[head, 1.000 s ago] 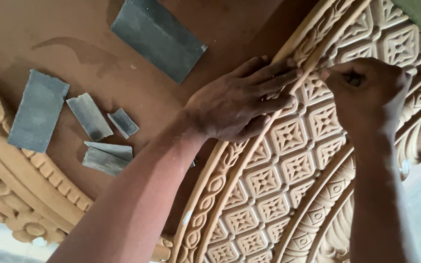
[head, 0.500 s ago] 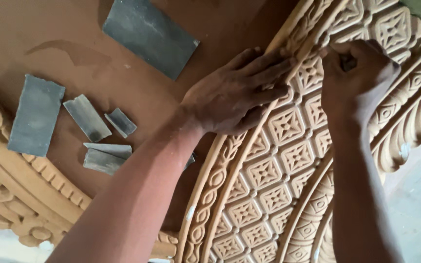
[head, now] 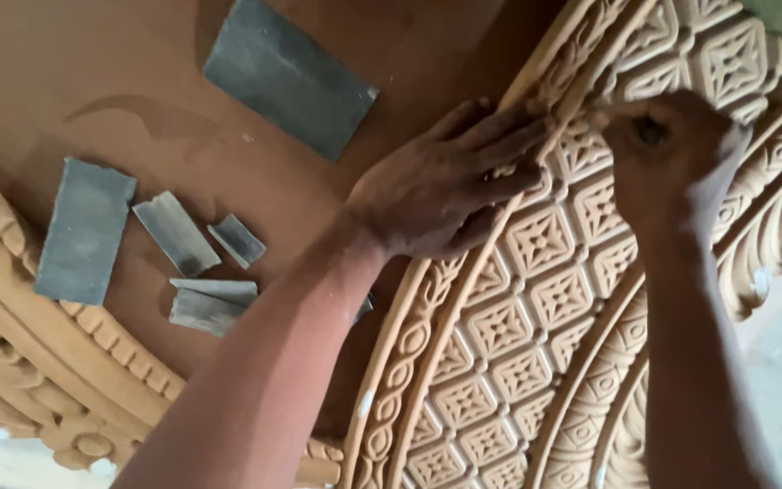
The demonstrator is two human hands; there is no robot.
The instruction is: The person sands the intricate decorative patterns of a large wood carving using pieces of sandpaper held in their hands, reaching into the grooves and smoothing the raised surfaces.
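A large carved wooden panel (head: pixel 536 326) with a lattice of square flower motifs and curved beaded borders fills the right half of the view. My left hand (head: pixel 445 186) lies flat on it, fingers spread over the curved border. My right hand (head: pixel 667 149) is closed in a fist and pressed against the carved lattice near the top; something small and dark shows inside the fist, too hidden to identify.
Several grey pieces of sandpaper lie on the smooth brown wood surface (head: pixel 65 72): a large sheet (head: pixel 287 72) at the top, a rectangular piece (head: pixel 83 231) at the left, smaller scraps (head: pixel 201 263) between. A carved border (head: pixel 38 362) curves along the lower left.
My right hand has slid slightly along the lattice while staying pressed on the carving. My left hand keeps its place on the border. The view has shifted a little.
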